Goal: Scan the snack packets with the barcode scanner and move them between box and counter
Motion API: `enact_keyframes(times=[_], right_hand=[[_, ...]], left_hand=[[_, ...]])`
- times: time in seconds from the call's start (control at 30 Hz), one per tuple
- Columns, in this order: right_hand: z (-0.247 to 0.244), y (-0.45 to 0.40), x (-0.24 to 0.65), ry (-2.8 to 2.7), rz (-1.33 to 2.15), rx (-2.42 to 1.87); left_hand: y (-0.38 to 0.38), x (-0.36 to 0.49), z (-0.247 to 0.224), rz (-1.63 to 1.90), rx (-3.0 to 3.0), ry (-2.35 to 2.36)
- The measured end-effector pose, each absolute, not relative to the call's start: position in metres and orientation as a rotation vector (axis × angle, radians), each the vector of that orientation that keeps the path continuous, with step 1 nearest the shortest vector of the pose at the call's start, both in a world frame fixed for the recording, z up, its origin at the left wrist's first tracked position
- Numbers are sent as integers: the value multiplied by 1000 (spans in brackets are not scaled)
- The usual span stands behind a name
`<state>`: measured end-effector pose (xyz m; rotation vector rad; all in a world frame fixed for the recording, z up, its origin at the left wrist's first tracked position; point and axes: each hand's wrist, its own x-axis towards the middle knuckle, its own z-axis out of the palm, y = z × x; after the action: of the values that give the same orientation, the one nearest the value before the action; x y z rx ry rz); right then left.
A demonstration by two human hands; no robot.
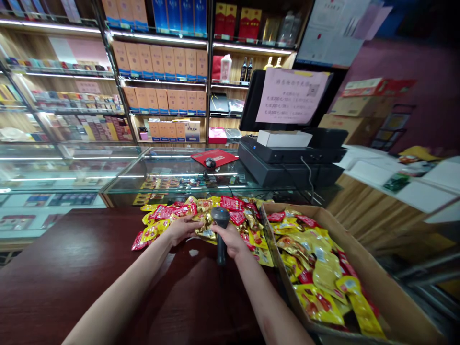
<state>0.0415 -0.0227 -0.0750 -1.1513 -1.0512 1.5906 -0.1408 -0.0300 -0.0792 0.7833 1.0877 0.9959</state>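
My right hand (233,240) is closed around the neck of a black handheld barcode scanner (220,216), its thumb crossing the front. The scanner's handle points down toward me. Just to the left, my left hand (182,230) has its fingers closed on the edge of a shiny gold snack packet (206,232) in front of the pile. Around both hands spreads a heap of sealed packets, among them a red packet (232,203) and a yellow packet (151,232). Part of the gold packet is hidden behind the scanner and fingers.
An open cardboard box (354,244) of similar packets stands at right. Behind the heap is a glass display counter (125,184) with a mouse (210,163) on a red mat (226,155). A monitor (251,100) stands beyond. Shelves of boxed goods (165,62) line the wall.
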Motion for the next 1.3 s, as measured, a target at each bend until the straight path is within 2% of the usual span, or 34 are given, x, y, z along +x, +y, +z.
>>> enact_keyframes(times=[0.33,0.6,1.1,1.3], right_hand=[[-73,-23,39,-1071,1678,-1100],[-70,-37,39,-1301,1642,-1155],[-73,-35,40,-1296,1643,-1181],[-59,-24,48,-1101,1451,-1128]], left_hand=[[8,-156,-58,1033,711,1185],[32,-149,-44,1031,910,1285],[31,-142,-32,1007,920,1332],[19,-145,-33,906,900,1328]])
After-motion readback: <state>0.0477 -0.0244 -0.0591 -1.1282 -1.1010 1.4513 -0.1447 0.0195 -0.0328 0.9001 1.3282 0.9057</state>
